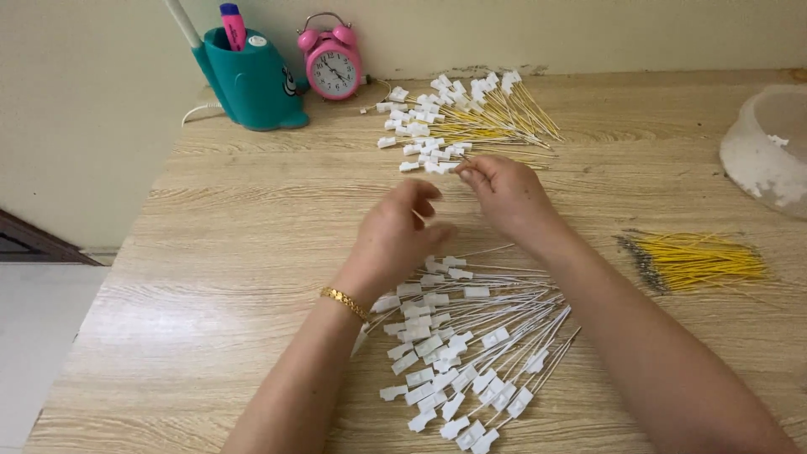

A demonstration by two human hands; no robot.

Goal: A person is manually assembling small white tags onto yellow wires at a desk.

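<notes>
Your right hand [507,192] is out at the near edge of the far pile of yellow-stemmed tags [458,122], fingertips pinched together right at the white heads there; whether one is actually caught between them, I can't tell. That pile fans out with its white heads toward you and to the left, its yellow stems running away to the right and back, so the long axis slants across your reach. Your left hand [395,238] hangs just beside the right, a little nearer to you, fingers loosely curled and holding nothing. The right is clearly the closer hand to that far pile.

Below both wrists lies the second pile, white-stemmed tags [458,353], heads toward you, stems pointing up and right. Off to the right, well apart, sits a bundle of bare yellow wires [698,261], lying left to right. A white bowl [767,147] peeks in at the right edge.

All of it rests on a pale wood-grain counter [235,252]. At the back, against the cream wall [84,101], stand a teal pen holder [250,84] and a pink alarm clock [334,63].
</notes>
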